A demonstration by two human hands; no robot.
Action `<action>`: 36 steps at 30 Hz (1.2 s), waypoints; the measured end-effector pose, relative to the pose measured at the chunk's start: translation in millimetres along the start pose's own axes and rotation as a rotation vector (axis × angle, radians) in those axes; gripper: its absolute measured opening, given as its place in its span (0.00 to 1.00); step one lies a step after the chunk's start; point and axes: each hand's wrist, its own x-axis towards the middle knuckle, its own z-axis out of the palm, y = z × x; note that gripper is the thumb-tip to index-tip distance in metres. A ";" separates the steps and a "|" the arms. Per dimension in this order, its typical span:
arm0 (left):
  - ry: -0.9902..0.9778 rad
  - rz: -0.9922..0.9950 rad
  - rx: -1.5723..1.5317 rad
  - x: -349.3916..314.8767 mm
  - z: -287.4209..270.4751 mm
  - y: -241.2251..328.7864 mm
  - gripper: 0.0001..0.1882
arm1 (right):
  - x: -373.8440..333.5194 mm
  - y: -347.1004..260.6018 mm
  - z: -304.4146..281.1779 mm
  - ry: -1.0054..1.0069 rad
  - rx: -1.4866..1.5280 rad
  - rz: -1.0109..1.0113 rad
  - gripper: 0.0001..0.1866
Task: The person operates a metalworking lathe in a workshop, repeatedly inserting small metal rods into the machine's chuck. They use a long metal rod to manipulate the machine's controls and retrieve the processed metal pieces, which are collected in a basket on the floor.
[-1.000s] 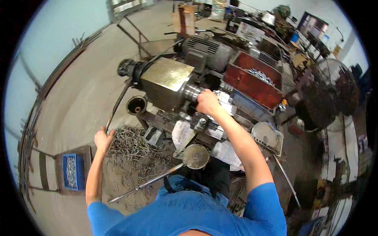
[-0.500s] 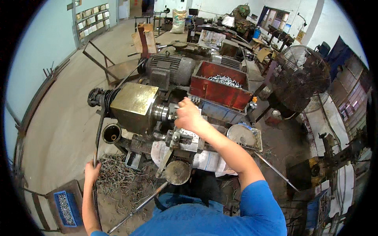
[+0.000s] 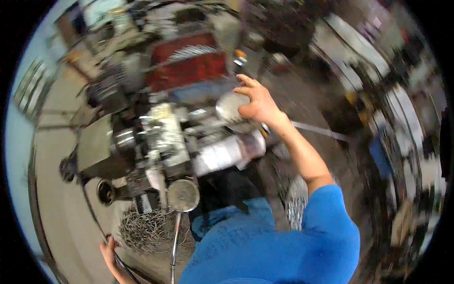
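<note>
My left hand [image 3: 109, 253] is at the lower left, its fingers closed round a long dark rod [image 3: 92, 210] that slants up to the lathe-like machine's headstock [image 3: 96, 147]. Toward the right, my right hand [image 3: 261, 103] hovers with fingers spread, nothing seen in it. Beneath its fingertips is a pale round dish [image 3: 229, 108], partly covered by the hand. Left of that hand stand the machine's shiny spindle [image 3: 125, 137] and its tool slide [image 3: 165, 135], both smeared by motion. A small round pan-like disc [image 3: 183, 195] sits nearer my body.
Behind the machine is a red bin [image 3: 189, 71] of small metal pieces, above a blue crate [image 3: 198, 91]. Metal shavings [image 3: 142, 227] heap on the floor at lower left. A metal bar [image 3: 176, 241] rises near my body; another bar [image 3: 321, 130] lies to the right.
The view has swung to the right and blurred. My right hand has left the spindle area, moved right over the round dish, and its fingers have spread. My left hand stays on the rod.
</note>
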 end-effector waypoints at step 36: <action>-0.119 0.373 0.611 -56.4 123.2 200.3 0.20 | -365.9 89.8 -18.2 0.041 -0.350 0.377 0.14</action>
